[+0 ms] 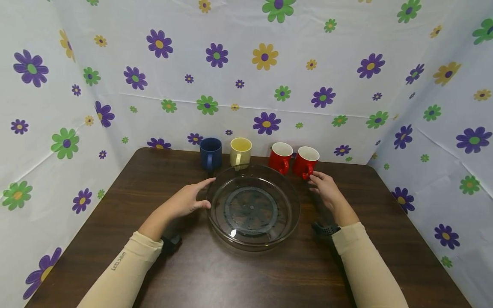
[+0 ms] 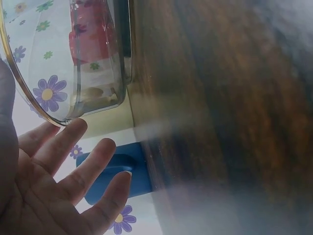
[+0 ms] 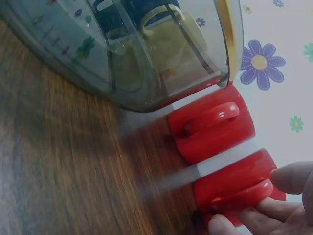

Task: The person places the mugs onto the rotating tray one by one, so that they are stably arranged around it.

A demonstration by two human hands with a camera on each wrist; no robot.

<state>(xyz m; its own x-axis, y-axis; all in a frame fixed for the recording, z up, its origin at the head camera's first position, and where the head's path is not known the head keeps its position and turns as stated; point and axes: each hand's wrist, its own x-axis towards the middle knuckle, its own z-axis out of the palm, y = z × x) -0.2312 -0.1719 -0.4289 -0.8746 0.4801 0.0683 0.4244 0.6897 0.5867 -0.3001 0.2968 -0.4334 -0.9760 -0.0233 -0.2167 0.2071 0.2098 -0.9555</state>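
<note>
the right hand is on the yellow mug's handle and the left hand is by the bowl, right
Wrong mug: the right hand is on the handle of a red mug, as the right wrist view shows. The left hand is by the bowl, as you say.

There are four mugs [image 1: 210,153], one glass bowl [image 1: 251,239], one table [image 1: 231,282], two hands [image 1: 184,200].
</note>
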